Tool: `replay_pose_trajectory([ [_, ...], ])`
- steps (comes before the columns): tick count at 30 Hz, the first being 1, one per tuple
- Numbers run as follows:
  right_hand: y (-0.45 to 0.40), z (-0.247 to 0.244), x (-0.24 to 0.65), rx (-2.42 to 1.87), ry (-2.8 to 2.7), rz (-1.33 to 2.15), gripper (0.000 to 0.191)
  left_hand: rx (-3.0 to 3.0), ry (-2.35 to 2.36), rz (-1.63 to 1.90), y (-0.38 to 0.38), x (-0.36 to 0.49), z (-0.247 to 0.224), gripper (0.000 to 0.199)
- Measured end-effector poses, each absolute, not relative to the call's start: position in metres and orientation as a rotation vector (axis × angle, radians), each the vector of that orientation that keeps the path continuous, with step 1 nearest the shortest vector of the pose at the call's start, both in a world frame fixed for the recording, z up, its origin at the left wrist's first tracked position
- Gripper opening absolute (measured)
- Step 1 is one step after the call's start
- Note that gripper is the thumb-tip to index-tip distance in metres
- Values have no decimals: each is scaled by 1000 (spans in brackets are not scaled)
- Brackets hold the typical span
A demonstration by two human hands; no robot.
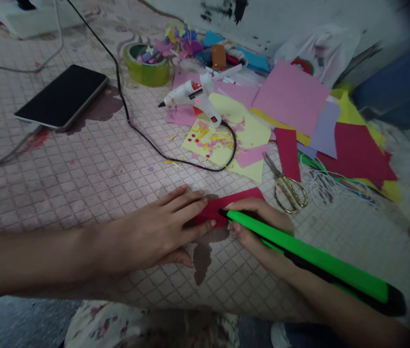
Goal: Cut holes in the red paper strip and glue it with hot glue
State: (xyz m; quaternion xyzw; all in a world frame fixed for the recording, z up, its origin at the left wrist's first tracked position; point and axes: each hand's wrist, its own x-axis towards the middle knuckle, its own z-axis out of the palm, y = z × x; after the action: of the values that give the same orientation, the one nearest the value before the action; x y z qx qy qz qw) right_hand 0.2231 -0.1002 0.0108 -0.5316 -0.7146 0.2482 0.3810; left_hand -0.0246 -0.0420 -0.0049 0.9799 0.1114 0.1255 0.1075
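Observation:
A red paper strip lies on the patterned cloth in front of me. My left hand rests flat over its left end, fingers stretched out and spread. Closed near the narrow front end of a long green-and-black hand tool is my right hand. The tool's small black tip meets the strip's surface; its long body slants back toward the lower right. What kind of tool it is I cannot tell. Gold-handled scissors lie just beyond my right hand, beside another red paper piece.
A white glue gun lies on pale yellow paper strewn with scraps, its black cord looping over the cloth. Behind are a tape roll and coloured sheets. White string lies right, a phone on a cable left.

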Motion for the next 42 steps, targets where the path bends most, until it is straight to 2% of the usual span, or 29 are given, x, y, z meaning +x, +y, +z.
replay_pose_trajectory([
  [34, -95, 10, 224, -1313, -1891, 647, 32, 2900, 326, 356, -42, -23, -4, 61],
  [42, -96, 10, 226, -1344, -1771, 682, 21, 2929, 312, 399, -41, -23, -4, 59],
])
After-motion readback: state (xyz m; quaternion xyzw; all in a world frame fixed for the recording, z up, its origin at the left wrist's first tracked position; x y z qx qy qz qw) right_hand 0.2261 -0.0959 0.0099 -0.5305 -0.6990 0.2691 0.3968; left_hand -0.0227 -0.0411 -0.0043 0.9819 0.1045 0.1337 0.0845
